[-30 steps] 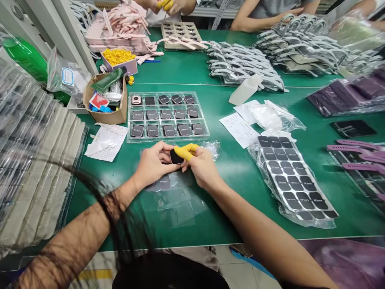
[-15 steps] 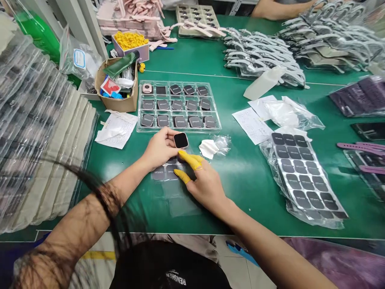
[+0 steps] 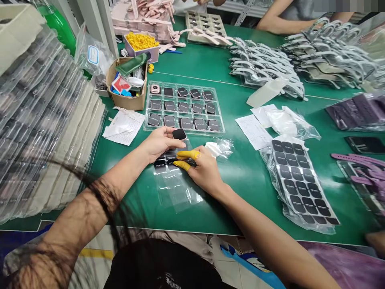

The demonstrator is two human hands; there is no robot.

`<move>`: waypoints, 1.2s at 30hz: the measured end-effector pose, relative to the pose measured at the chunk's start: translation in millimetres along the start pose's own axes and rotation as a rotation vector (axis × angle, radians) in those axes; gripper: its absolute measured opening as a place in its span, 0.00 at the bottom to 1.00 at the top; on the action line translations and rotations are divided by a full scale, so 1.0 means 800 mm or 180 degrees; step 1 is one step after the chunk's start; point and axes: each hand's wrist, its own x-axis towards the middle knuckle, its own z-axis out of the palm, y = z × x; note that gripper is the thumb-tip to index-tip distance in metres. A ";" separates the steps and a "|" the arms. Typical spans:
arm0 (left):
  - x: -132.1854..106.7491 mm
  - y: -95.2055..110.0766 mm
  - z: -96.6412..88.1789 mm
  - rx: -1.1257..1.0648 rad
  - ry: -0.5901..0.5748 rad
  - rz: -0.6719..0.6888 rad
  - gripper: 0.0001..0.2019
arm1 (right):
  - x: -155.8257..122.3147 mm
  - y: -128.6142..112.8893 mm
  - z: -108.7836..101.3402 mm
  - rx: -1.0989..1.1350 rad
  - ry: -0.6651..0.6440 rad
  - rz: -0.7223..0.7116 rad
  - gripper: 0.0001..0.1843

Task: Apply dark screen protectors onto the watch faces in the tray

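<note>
Watch body (image 3: pixel 179 134) tilts in left hand (image 3: pixel 158 143), right hand (image 3: pixel 204 168) pinching clear film (image 3: pixel 173 180).

left grip (image 3: pixel 159 143) partly hides the watch (image 3: pixel 179 134)

bright even light, white glare on clear film (image 3: pixel 177 188), hair strands (image 3: pixel 113 222) blurred up close, edges stretched

A square black-screened watch (image 3: pixel 179 134) is before a clear plastic compartment tray (image 3: pixel 177 114), flanked by an open brown cardboard box (image 3: pixel 126 101) left and translucent plastic bottle (image 3: pixel 267 92) right.
</note>
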 end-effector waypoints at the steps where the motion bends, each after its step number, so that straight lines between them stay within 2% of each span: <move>1: 0.000 -0.001 0.000 -0.0032 -0.0015 0.0004 0.22 | 0.002 0.003 0.001 0.0004 0.0048 -0.0160 0.06; 6: 0.004 -0.006 -0.002 -0.0125 -0.0089 0.0042 0.18 | 0.005 0.014 0.005 -0.0227 0.0317 -0.0685 0.06; 10: 0.009 -0.012 -0.006 -0.0157 -0.0203 0.0194 0.18 | 0.010 0.020 0.006 -0.0147 0.0364 -0.1111 0.13; 13: 0.010 -0.016 -0.006 -0.0039 -0.0120 0.0265 0.19 | 0.008 0.011 -0.003 -0.0138 0.0358 -0.1505 0.21; 16: 0.006 -0.023 -0.003 0.0200 0.0070 0.0512 0.23 | 0.003 -0.007 -0.023 0.0185 0.0370 -0.1687 0.18; 17: 0.005 -0.026 -0.001 0.0349 0.0100 0.0649 0.25 | 0.003 -0.012 -0.031 0.0532 0.0316 -0.1529 0.14; 18: 0.002 -0.028 0.000 0.0556 0.0100 0.0790 0.26 | 0.004 -0.015 -0.040 0.0983 0.0238 -0.1180 0.09; 20: -0.002 -0.033 0.002 0.1110 0.0026 0.1029 0.28 | 0.013 -0.013 -0.053 0.1878 0.0247 0.0000 0.04; 22: -0.006 -0.036 0.004 0.1616 -0.0058 0.1197 0.28 | 0.025 -0.003 -0.058 0.2339 0.0500 0.1250 0.15; 23: -0.007 -0.037 0.005 0.1772 -0.0099 0.1252 0.28 | 0.031 0.003 -0.057 0.2423 0.0605 0.1721 0.20; 25: -0.007 -0.038 0.006 0.1926 -0.0166 0.1320 0.27 | 0.039 0.014 -0.051 0.2582 0.0609 0.2288 0.27; 29: -0.007 -0.039 0.008 0.2103 -0.0099 0.1429 0.26 | 0.041 0.020 -0.036 0.3029 0.0424 0.2735 0.31; 36: -0.015 -0.035 0.015 0.2347 -0.0098 0.1300 0.23 | 0.036 0.014 -0.028 0.2811 0.0544 0.2599 0.30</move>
